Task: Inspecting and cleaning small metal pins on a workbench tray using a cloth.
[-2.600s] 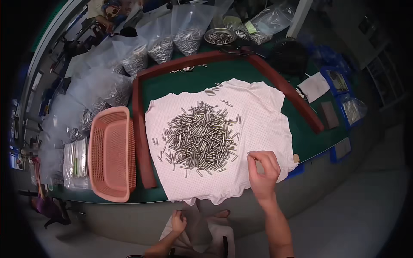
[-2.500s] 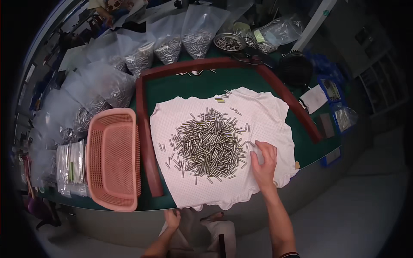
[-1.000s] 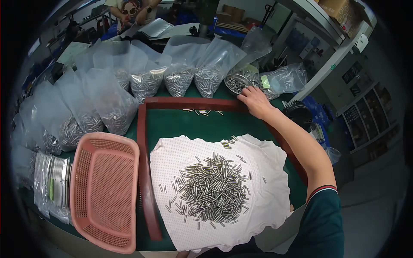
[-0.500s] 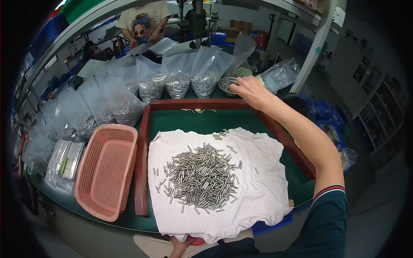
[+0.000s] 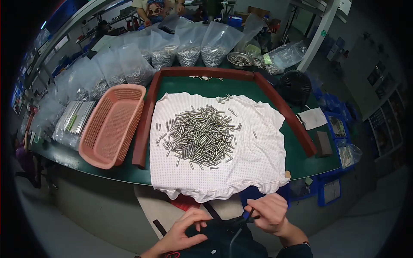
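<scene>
Both hands are low in the view, below the table's front edge. My left hand (image 5: 186, 228) lies curled on a black fabric bag (image 5: 217, 243) in my lap and grips its top. My right hand (image 5: 269, 212) pinches a thin black strap (image 5: 248, 216) at the bag's upper edge. Ahead on the green table lies a white dotted cloth (image 5: 262, 161), its front hem hanging over the edge. A pile of small metal pins (image 5: 200, 137) sits on the cloth's middle, with a few strays around it. Neither hand touches the cloth or the pins.
A red-brown raised border (image 5: 142, 129) frames the cloth on three sides. A pink plastic basket (image 5: 112, 124) stands to its left. Several clear bags of metal parts (image 5: 189, 47) line the back, with a metal bowl (image 5: 240, 59) and a black fan (image 5: 296, 86). Blue bins (image 5: 331, 189) hang at right.
My right hand has come back from the metal bowl at the far side of the table down to my lap. It now holds the black strap, beside my left hand.
</scene>
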`<state>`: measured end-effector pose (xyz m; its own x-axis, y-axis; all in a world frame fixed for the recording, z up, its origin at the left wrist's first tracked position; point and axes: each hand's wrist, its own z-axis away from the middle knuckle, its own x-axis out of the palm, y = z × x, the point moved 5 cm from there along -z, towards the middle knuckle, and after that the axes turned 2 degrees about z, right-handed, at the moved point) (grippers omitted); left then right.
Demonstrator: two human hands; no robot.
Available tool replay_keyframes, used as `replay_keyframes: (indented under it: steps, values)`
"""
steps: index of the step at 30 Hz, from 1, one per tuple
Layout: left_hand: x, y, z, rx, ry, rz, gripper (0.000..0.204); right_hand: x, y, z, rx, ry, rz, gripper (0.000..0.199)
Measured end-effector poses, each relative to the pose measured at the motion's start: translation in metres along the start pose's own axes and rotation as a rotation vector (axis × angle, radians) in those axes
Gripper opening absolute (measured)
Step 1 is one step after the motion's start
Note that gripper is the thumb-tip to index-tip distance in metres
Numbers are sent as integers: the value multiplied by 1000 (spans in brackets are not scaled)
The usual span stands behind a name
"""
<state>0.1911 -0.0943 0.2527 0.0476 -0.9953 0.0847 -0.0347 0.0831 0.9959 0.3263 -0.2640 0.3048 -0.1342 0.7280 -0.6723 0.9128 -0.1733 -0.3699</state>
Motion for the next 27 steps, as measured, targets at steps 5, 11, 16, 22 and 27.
replay_keyframes:
  steps: [5, 11, 16, 22, 27]
  values:
    - [27, -6, -12, 99, -97, -339, 41, 19, 2, 19, 182, 138, 7, 12]
    - [20, -20, -13, 210, 163, -541, 10, 23, 2, 15, 195, 115, -65, 10]
    - [-9, 12, -7, 284, 376, -655, 13, 29, 11, 5, 310, 51, -189, 11]
    - [-28, 65, -6, 402, 552, -555, 9, 16, 16, -9, 329, 136, -502, 13]
    - [-15, 108, -2, 522, 563, -588, 20, -16, 13, -25, 206, 126, -565, 17]
